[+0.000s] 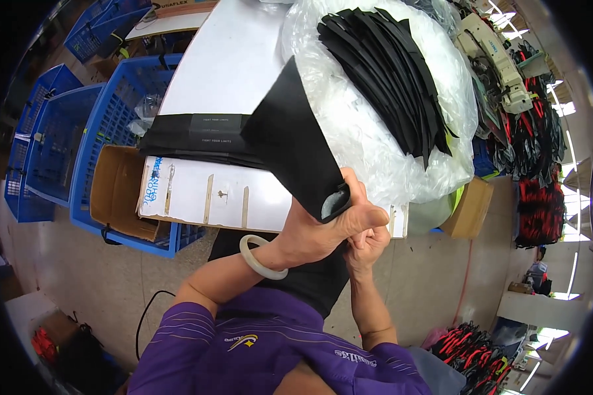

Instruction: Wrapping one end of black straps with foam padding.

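A flat black strip of material stands up from my left hand, which is closed round its narrow lower end. That end curls over and shows a pale grey patch. Just behind and below it, my right hand is closed too, with its fingers curled in; anything inside them is hidden. Beyond the strip lies a pile of black pieces with small pale print, flat on the white table. To the right, a fanned stack of similar black pieces rests on clear plastic bags.
Blue plastic crates stand to the left, one with a cardboard box in it. Another carton is at the right of the table. A sewing machine and heaps of black and red goods lie farther right.
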Motion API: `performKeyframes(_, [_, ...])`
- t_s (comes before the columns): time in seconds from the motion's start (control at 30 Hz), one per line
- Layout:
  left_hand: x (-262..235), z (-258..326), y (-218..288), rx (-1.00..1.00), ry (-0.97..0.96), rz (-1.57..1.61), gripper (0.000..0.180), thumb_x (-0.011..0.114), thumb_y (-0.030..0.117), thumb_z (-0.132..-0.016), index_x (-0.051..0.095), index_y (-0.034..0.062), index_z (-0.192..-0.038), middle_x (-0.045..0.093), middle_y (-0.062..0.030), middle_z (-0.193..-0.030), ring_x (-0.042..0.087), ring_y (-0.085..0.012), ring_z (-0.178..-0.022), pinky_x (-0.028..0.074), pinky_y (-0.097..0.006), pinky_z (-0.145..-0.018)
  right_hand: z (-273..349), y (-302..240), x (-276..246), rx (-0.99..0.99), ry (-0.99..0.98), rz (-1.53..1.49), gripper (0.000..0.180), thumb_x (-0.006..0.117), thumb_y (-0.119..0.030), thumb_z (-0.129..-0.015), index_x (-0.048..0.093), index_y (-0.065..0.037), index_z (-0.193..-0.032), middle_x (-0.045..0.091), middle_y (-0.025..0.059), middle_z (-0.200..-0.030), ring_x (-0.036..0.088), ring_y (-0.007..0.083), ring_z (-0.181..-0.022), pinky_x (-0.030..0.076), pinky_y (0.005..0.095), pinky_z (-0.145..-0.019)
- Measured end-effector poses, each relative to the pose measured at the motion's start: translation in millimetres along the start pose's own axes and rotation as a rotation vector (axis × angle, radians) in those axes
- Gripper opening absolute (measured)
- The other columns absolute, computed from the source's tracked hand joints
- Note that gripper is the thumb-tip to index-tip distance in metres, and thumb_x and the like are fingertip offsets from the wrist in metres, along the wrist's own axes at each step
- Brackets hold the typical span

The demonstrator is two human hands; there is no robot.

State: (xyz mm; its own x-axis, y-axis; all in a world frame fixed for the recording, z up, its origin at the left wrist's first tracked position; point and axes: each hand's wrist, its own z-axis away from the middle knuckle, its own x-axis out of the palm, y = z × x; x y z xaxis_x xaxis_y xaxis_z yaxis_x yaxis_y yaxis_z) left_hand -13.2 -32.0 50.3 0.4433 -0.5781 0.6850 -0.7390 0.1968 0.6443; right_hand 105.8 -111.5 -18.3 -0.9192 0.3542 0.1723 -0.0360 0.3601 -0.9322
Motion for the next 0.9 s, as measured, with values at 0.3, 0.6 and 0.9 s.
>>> performKeyframes(0.3, [-15.0,-6.9,-3.6,-0.061,0.016,-0.069,0.035,0.041,0.028,-0.105,0.051,-0.0016,-0.09,0.059,-0.014,-0.074,0.062,-0.0234,-0.068,0.053,-0.037,-0.07,-1.6,-8.6,-4.3,0.028,-0.026,0.033,0.019,0.068,-0.007,-0.087,0.06,0.003,-0.101,0.059,0.005,-0.088,0.056,0.0118,-0.082,0.044,0.0251,-0.077])
performKeyframes(0.6, [-31.3,-8.1,-14.6,-0.12,0.041,-0.387,0.04,0.053,0.032,-0.101,0.065,-0.0054,-0.108,0.07,-0.0102,-0.085,0.066,-0.0143,-0.082,0.053,-0.028,-0.076,-12.9,-16.4,-19.9,0.425,-0.121,-0.025,0.018,0.073,-0.002,-0.083,0.064,0.003,-0.098,0.065,0.0043,-0.089,0.06,0.0084,-0.081,0.047,0.0225,-0.075])
performKeyframes(0.9, [-35.8,-6.4,-20.7,-0.424,-0.03,-0.293,0.073,0.018,0.053,-0.104,0.041,-0.0059,-0.14,0.068,-0.0216,-0.111,0.066,-0.0297,-0.105,0.048,-0.041,-0.098,-22.1,-27.6,-45.4,0.232,-0.105,0.284,0.012,0.077,-0.007,-0.08,0.067,0.0,-0.083,0.065,0.0017,-0.075,0.058,0.0068,-0.071,0.045,0.0233,-0.065])
